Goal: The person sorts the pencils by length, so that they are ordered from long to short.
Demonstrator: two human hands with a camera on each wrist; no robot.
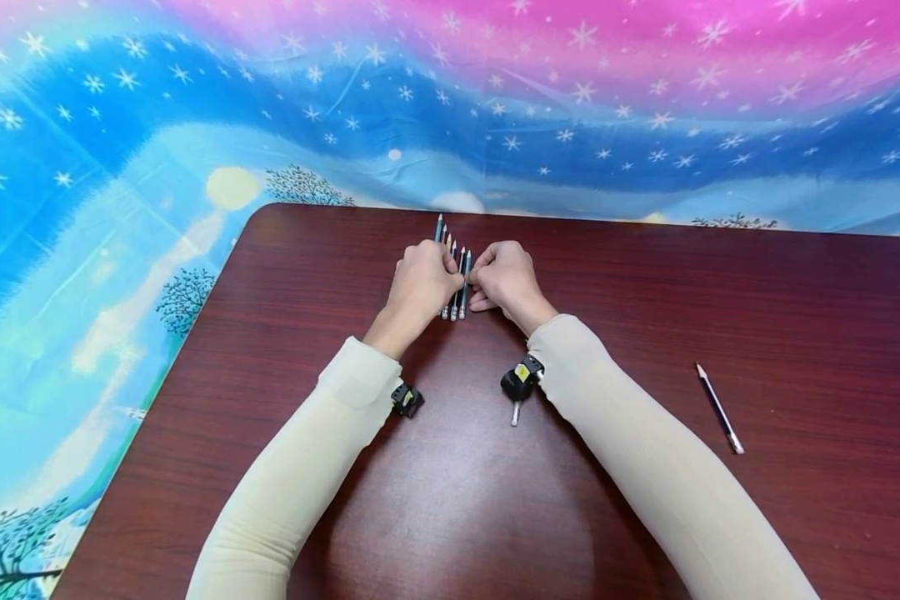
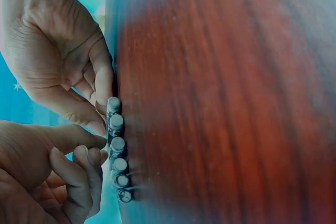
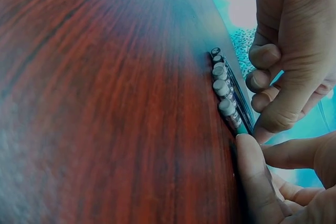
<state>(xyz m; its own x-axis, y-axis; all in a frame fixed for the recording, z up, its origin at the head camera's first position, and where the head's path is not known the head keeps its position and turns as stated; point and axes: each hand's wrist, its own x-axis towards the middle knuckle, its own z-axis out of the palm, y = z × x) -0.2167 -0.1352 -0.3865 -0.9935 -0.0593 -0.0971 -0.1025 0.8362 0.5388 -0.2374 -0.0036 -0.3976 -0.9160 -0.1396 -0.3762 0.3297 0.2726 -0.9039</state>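
Several pencils [image 1: 462,292] lie side by side in a row on the table, white eraser ends toward me. My left hand [image 1: 420,279] reaches over the row from the left. Its thumb and a fingertip pinch at the pencils near the right side, and its other fingers are curled, as the left wrist view shows. From the right, my right hand [image 1: 506,279] pinches the outermost pencil [image 3: 227,108], thumb [image 3: 251,156] along its side. The two hands' fingertips meet over the row. Eraser ends [image 2: 119,166] stand out past the fingers; the shafts are partly hidden behind the hands.
A lone dark pencil [image 1: 718,408] lies apart on the right of the table [image 1: 795,333]. Beneath the right wrist's black camera [image 1: 521,379] a short pale end [image 1: 515,414] shows. Behind the table's far edge hangs a blue and pink snowflake cloth [image 1: 420,100].
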